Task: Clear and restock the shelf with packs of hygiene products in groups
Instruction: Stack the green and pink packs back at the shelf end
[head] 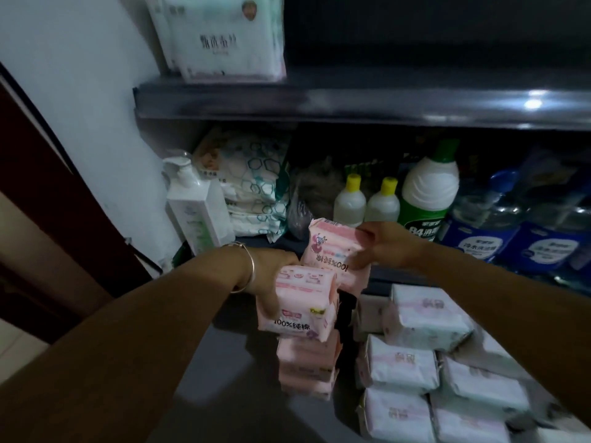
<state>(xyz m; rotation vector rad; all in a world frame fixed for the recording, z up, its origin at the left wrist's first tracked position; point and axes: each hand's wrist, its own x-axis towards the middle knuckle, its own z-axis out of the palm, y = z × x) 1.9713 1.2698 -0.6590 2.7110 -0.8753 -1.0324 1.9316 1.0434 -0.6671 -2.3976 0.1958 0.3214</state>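
Pink pack [334,251] upside-down (print inverted), upright.

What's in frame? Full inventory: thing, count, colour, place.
pink soft plastic packs: several, one in each hand, rest stacked below
white soft plastic packs: at least seven, piled right of the pink stack
white-green packs: a few, upper shelf, left
hexagon-print packs: stack, lower shelf, left
white pump bottle: one, lower shelf, far left
yellow-capped clear bottles: two, lower shelf, middle
green-white disinfectant bottle: one, beside them
blue-labelled clear jugs: at least two, right
left hand: bangle on wrist, grips lower pink pack
right hand: holds upper pink pack
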